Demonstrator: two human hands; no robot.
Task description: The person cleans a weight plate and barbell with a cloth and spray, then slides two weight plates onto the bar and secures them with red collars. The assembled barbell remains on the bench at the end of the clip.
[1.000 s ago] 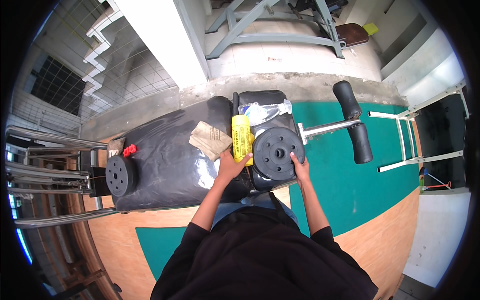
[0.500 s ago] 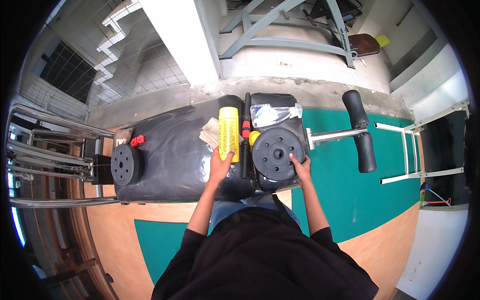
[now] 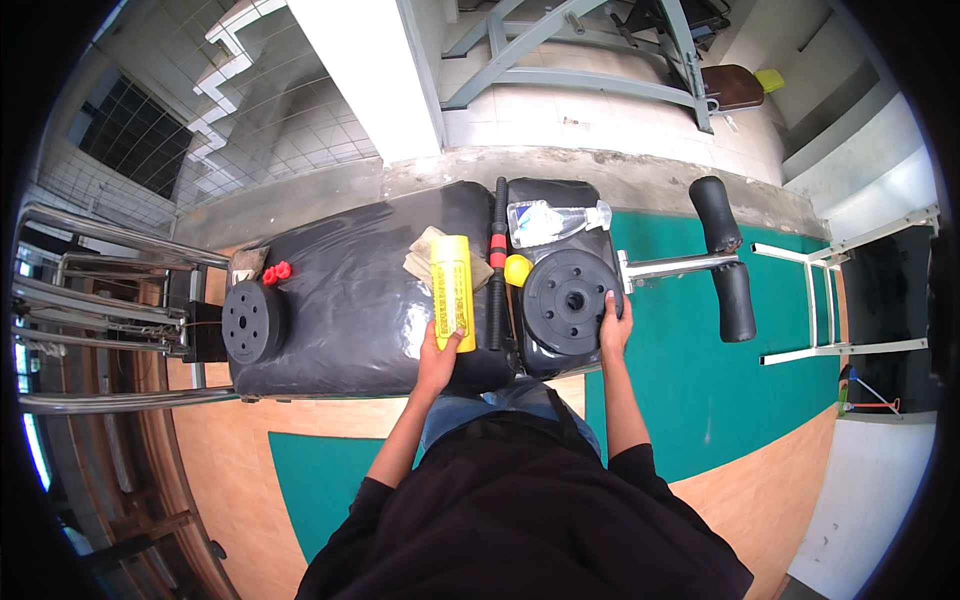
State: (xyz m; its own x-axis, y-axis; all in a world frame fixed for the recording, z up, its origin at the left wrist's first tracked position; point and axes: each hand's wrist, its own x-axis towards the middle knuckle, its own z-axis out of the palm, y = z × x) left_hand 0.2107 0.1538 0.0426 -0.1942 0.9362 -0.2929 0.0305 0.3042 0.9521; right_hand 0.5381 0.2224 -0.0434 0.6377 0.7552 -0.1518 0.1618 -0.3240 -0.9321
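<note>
My left hand [image 3: 440, 357] is closed around the near end of a yellow bottle [image 3: 453, 293] above the black padded bench [image 3: 345, 300]. Behind the bottle lies a folded beige cloth [image 3: 423, 252]. At the right, my right hand [image 3: 614, 325] grips the right rim of a black weight plate [image 3: 556, 318] over the small bench pad. Between the two pads runs a black dumbbell bar with a red middle [image 3: 498, 265]. A round yellow object [image 3: 517, 270], partly hidden, touches the plate's left side. A clear plastic bottle [image 3: 560, 222] rests beyond the plate.
On the bench's left end are another black weight plate [image 3: 250, 321], red screw collars [image 3: 277, 272] and a brownish block-like item [image 3: 247, 264]. Chrome rails [image 3: 130, 403] stand at left. A padded roller bar [image 3: 735, 300] juts out at right, near a white metal frame [image 3: 815, 300].
The yellow bottle has come nearer to me in my left hand. The weight plate has shifted slightly right, and my right thumb has moved from its face toward its rim.
</note>
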